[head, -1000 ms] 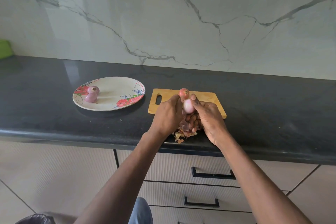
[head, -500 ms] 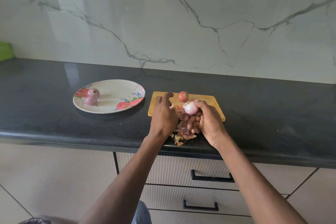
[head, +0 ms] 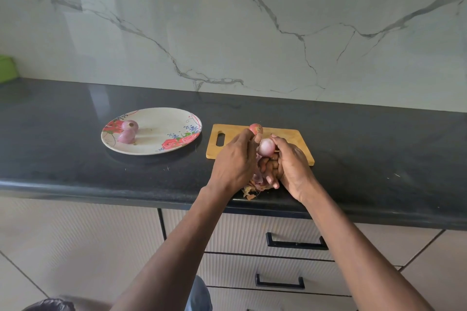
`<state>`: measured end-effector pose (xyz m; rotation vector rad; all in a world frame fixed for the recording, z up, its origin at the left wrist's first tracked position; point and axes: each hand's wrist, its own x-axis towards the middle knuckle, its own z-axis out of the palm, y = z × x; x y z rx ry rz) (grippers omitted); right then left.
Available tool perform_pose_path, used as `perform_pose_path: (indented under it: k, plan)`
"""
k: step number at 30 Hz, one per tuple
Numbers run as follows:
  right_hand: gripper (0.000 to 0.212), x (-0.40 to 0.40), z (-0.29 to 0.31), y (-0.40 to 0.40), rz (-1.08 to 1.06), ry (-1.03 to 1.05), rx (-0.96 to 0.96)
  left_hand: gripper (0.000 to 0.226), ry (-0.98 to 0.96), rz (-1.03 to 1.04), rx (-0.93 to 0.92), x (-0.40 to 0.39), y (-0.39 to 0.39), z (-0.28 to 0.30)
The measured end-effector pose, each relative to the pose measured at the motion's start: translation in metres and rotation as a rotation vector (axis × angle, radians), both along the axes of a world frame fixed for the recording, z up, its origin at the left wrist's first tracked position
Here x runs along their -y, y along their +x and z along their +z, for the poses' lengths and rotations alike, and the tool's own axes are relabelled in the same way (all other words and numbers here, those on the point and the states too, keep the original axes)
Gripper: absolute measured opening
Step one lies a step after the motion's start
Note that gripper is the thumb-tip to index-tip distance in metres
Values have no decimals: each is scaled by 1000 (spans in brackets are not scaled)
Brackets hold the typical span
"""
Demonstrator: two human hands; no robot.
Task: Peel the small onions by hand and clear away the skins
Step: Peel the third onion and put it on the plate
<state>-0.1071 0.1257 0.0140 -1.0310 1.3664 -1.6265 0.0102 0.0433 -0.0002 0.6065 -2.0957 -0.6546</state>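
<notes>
- Pale pink peeled small onion (head: pixel 266 146) held over rectangular wooden cutting board (head: pixel 285 137), pinched by right hand (head: pixel 290 169) with fingers (head: pixel 269 168) curled beneath.
- Left hand (head: pixel 235 161) closed against same onion, thumb touching it.
- Red unpeeled small onion (head: pixel 256 129) just behind, on board.
- Papery brown-pink loose skins (head: pixel 254 185) heaped below hands at front edge of dark stone table (head: pixel 75 159).
- Two purple peeled onions (head: pixel 129 130) touching on floral white round plate (head: pixel 161 145), left of board.

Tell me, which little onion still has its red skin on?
The onion lying on the wooden cutting board, just behind the hands. It is reddish, while the one held in the right hand and the two on the plate are pale and peeled.
</notes>
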Motion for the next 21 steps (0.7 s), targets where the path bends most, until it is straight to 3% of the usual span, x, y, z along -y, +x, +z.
perform_pose_path:
  k: [11, 17, 21]
  plan:
    - [76, 0, -3, 1, 29, -3, -126, 25, 42, -45, 19, 0, 1, 2]
    - [59, 2, -3, 2, -24, 7, -200, 24, 114, -6, 27, -4, 0, 5]
    - [59, -2, 1, 1, -80, -7, -44, 26, 190, 190, 23, 0, 1, 8]
